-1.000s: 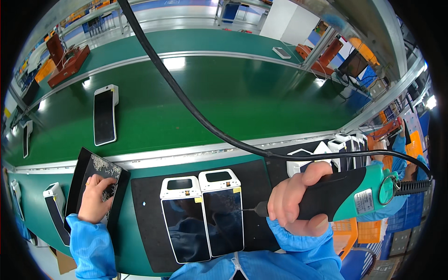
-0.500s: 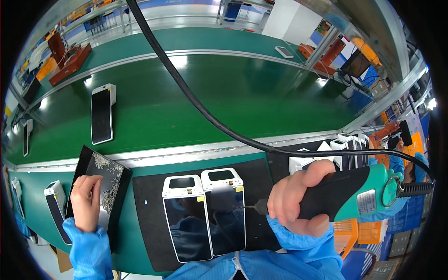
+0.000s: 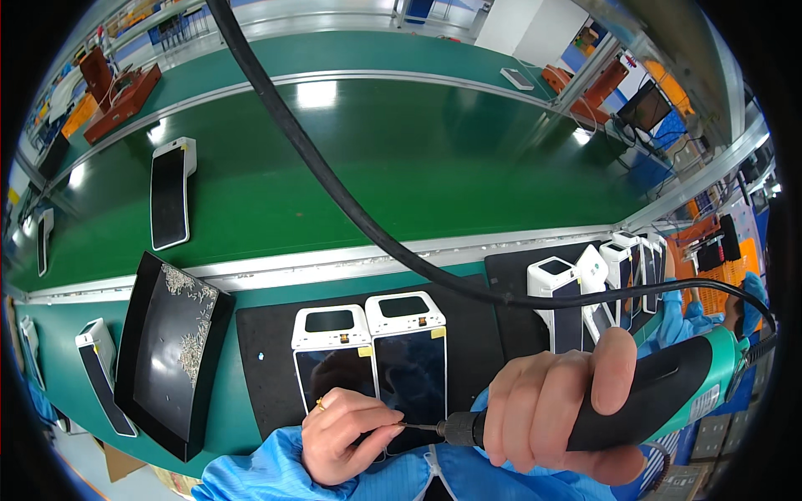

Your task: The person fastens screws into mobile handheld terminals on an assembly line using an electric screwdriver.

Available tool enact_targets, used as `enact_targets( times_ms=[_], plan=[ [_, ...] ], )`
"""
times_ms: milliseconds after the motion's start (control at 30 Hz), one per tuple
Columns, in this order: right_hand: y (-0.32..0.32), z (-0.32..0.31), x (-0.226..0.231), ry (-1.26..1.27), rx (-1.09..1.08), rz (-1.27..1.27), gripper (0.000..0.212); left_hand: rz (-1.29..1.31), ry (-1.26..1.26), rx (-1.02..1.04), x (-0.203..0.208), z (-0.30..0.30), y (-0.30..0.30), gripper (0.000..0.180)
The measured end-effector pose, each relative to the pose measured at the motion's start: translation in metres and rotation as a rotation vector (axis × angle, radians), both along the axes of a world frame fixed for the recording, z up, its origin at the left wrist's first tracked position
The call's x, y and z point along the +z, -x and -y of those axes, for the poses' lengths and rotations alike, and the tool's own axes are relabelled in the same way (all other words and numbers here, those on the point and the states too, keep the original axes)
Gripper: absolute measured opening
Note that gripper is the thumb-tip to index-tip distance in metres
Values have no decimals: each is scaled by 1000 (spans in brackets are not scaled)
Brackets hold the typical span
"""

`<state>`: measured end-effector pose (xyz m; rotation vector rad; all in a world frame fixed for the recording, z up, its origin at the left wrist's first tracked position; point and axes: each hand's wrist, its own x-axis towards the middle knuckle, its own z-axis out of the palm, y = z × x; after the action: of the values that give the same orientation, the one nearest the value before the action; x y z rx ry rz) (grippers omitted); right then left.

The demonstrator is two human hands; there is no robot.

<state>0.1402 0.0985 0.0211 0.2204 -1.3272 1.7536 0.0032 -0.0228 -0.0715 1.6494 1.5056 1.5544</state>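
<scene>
My right hand (image 3: 547, 413) is wrapped round a black and green electric screwdriver (image 3: 652, 409), its bit pointing left. At the bit's tip, the thumb and fingers of my left hand (image 3: 342, 438) are pinched together. Whatever is between them is too small to make out. Two white handheld terminals with dark screens, a left one (image 3: 330, 367) and a right one (image 3: 411, 359), lie side by side on a black mat (image 3: 267, 334). Both hands are over their near ends and partly hide them. Left of the mat, a black tray (image 3: 159, 334) holds many small loose screws (image 3: 190, 355).
A thick black cable (image 3: 351, 200) hangs across the view to the screwdriver. Several more terminals (image 3: 555, 292) stand on a second mat at the right. Another terminal (image 3: 171, 196) lies on the green belt (image 3: 376, 175) behind a metal rail. Another person's sleeve (image 3: 685, 321) shows at far right.
My left hand has left the screw tray and come right, to the screwdriver's bit. My right hand has brought the screwdriver nearer to me, and the terminals' lower ends are now covered.
</scene>
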Motion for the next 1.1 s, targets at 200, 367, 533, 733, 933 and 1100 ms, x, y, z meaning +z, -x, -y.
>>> enact_targets(
  times_ms=[200, 367, 533, 733, 933, 1100],
  plan=[
    [5, 2, -9, 89, 51, -169, 52, 23, -43, 12, 3, -1, -3, 20],
    [5, 1, -8, 89, 58, -198, 52, -17, -52, -26, 3, 0, 0, 21],
    [-2, -6, -3, 46, 146, -61, 49, -3, -30, -3, 3, -1, -3, 20],
    [3, -4, 0, -45, 186, 52, 48, -6, -3, 12, -1, -3, -8, 20],
    [2, -1, 0, 109, 89, 98, 44, -92, -46, 28, 0, -10, -7, 23],
    [2, -17, -1, -153, 115, 221, 52, -242, 73, 52, 9, -23, 2, 35]
  ],
)
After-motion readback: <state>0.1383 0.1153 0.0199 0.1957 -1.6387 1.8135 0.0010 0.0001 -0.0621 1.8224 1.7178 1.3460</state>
